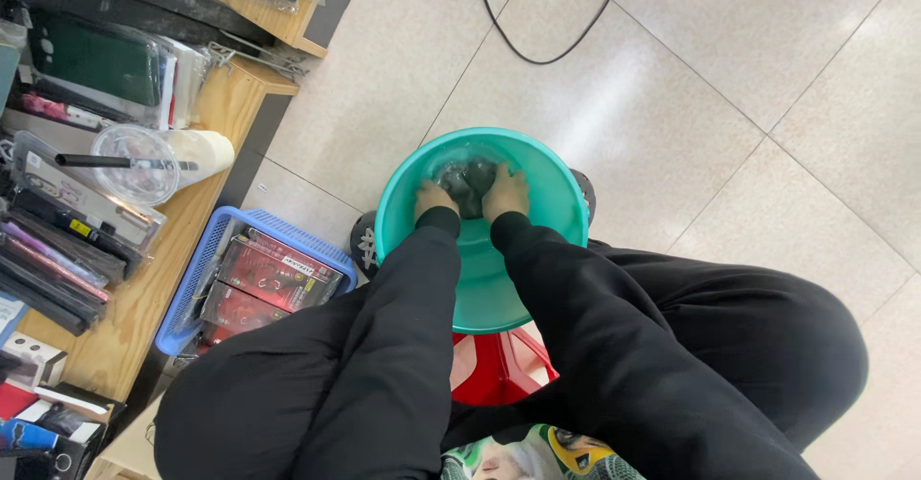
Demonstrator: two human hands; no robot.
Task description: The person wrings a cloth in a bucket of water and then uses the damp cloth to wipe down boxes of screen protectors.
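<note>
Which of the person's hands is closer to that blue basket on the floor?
The left. The left hand is in the teal basin on the side toward the blue basket; the right hand is beside it, farther away.

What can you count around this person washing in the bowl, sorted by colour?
Teal: 1, the basin, both hands in it, left hand and right hand, on a dark cloth
Blue: 1, the basket
Red: 1, the stool
Black: 1, the cable on the floor
Total: 4
</note>
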